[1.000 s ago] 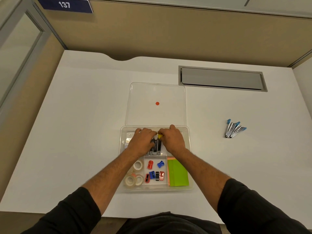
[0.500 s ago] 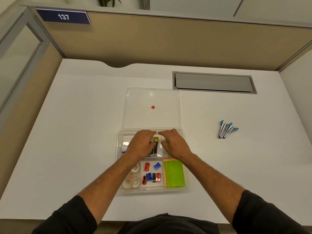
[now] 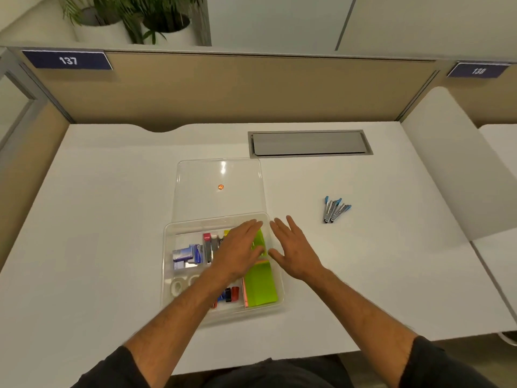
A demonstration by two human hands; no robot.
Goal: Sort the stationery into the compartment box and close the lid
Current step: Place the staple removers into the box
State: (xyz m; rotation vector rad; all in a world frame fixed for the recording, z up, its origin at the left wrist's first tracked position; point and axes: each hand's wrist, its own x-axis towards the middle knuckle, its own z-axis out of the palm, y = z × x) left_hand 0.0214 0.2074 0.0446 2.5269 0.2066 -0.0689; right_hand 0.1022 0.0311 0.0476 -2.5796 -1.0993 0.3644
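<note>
the box is sitting on the white surface, its clear lid lying open and flat behind it, a small red dot showing on the lid. the left hand is reaching over the back of the box with fingers straight and holding nothing, covering part of the middle compartments. the right hand is hovering just beside the box's right wall, fingers spread and relaxed, also holding nothing; the two hands are lying close together but apart. inside the box, blue staple boxes are sitting in the back left compartment, staplers are lying beside them, tape rolls are resting front left, small red, black and blue sharpeners are showing front middle, and green sticky notes are filling the right side. three blue-tipped staple removers are lying together on the surface, well apart from the box to its right. a grey hatch is sitting in the surface behind.
</note>
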